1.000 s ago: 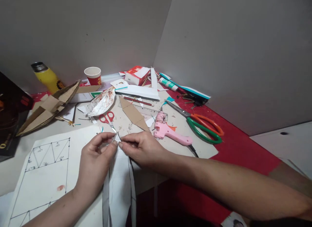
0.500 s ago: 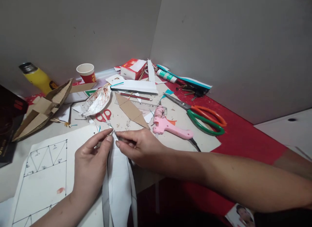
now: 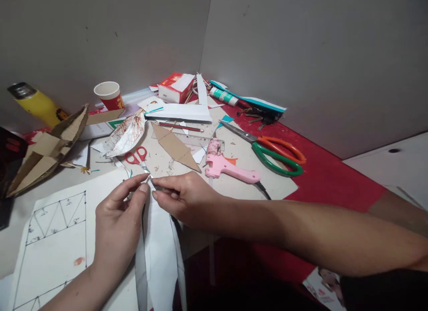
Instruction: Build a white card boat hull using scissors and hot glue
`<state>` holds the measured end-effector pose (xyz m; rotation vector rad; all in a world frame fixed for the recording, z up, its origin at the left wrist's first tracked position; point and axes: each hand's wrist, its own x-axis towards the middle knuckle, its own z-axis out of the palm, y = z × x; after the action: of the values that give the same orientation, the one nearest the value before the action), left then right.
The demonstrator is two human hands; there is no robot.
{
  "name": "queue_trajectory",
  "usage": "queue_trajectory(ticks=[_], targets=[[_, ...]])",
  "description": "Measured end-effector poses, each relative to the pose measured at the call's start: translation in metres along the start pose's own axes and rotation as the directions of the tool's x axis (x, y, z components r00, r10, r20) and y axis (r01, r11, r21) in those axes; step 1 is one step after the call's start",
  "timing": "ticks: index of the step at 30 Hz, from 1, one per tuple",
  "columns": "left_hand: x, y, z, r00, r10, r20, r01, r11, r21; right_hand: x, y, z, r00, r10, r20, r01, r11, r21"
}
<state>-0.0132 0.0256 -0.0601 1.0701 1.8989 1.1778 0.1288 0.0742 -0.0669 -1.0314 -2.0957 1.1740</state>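
A long white paper piece with folded sides narrows to a tip under my fingers. My left hand pinches that tip between thumb and forefinger. From the other side my right hand is closed with its finger and thumb at the same tip; the exact contact is partly hidden. Just beyond the fingertips lie small scissors with red handles. To the right of my hands rests a pink glue gun. Beneath my left forearm is a sheet with drawn black lines.
Large scissors with green and orange handles lie at the right. Behind are a cardboard diamond, a pencil, a red box, a paper cup and a yellow bottle. A cardboard boat shape stands left.
The whole view has shifted slightly, so things appear a little further left. Both hands stay at the tip of the paper piece with almost the same grip.
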Motion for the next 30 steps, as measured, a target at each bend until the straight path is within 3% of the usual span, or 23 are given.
queue_trajectory(ticks=[13,17,21,23,28,30], targets=[[0.003,0.003,-0.001,0.998,0.018,0.06,-0.017,1.0,-0.012,0.001,0.004,0.001,1.0,0.01,-0.008,-0.01,1.0,0.03],[0.007,0.009,-0.008,0.991,-0.031,0.132,0.035,0.999,-0.033,0.005,0.012,0.005,0.989,0.146,-0.01,-0.142,0.975,0.171],[0.011,0.004,-0.013,0.972,-0.039,0.233,0.066,0.992,-0.11,0.008,0.016,0.008,0.971,0.233,0.061,-0.24,0.919,0.311],[0.011,0.001,-0.013,0.963,-0.037,0.267,0.077,0.987,-0.14,0.007,0.016,0.008,0.974,0.215,0.075,-0.227,0.926,0.302],[0.007,0.005,-0.014,0.971,-0.027,0.236,0.049,0.995,-0.087,0.007,0.014,0.003,0.982,0.159,0.105,-0.175,0.97,0.169],[0.007,0.007,-0.014,0.969,-0.021,0.245,0.045,0.995,-0.093,0.008,0.014,0.001,0.978,0.165,0.127,-0.188,0.961,0.201]])
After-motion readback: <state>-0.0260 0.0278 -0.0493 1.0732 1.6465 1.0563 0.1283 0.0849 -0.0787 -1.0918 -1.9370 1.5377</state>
